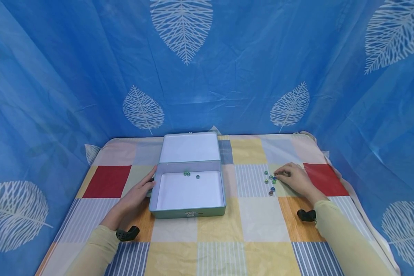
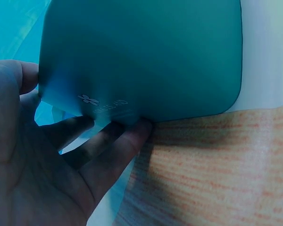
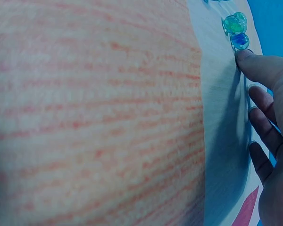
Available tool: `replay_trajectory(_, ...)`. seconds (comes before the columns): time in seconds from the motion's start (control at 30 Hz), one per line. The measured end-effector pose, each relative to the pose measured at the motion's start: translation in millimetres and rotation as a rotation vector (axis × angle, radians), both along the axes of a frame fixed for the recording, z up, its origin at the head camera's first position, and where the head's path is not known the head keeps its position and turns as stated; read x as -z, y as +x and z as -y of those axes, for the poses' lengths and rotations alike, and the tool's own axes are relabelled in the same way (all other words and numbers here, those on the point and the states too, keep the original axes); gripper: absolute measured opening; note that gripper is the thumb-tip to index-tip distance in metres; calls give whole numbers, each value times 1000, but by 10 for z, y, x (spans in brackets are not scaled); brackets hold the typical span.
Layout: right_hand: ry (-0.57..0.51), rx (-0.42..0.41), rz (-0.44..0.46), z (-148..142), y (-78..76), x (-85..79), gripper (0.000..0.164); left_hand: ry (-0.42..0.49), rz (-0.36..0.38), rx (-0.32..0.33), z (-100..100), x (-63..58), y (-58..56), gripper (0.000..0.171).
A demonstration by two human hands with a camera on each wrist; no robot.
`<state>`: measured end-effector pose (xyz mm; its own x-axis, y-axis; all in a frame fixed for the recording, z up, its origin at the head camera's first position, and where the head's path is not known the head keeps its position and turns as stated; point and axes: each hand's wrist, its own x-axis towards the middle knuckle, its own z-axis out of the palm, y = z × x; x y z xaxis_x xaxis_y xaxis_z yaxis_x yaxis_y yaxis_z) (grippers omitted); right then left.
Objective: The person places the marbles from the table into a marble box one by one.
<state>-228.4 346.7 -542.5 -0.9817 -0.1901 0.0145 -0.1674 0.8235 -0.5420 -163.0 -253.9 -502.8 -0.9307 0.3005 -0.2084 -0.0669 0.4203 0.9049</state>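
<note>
A pale green tin box (image 1: 188, 212) stands with its lid (image 1: 189, 147) folded back, its white inside showing. Several small glass marbles (image 1: 198, 176) lie inside near its back wall. My left hand (image 1: 139, 191) rests against the box's left side; in the left wrist view its fingertips (image 2: 142, 127) touch the green wall (image 2: 146, 61). To the right, my right hand (image 1: 296, 179) is over the cloth beside a loose group of marbles (image 1: 266, 181). One fingertip touches a blue marble (image 3: 240, 41), with a green marble (image 3: 234, 24) right behind. Its other fingers are loosely bent.
A patchwork-patterned cloth (image 1: 220, 230) covers the table. Blue curtains (image 1: 227, 76) with white leaf prints surround the back and sides. A black wrist device (image 1: 127, 234) sits on the left forearm, another black device (image 1: 306, 215) on the right.
</note>
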Motion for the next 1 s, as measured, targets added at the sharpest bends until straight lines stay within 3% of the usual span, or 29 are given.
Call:
replay_trajectory(0.4, 11, -13, 43, 8, -52, -109, 18, 0, -22, 14, 3, -10, 0, 61)
replay_trajectory(0.63, 11, -2, 22, 104, -140, -310, 19, 26, -26, 33, 7, -32, 21, 61)
replay_trajectory(0.8, 8, -47, -11, 374, -242, -521, 23, 18, -34, 38, 17, -26, 23, 61)
replay_trajectory(1.0, -37, -175, -65, 970, -289, -772, 20, 24, -17, 28, 21, 4, 6, 60)
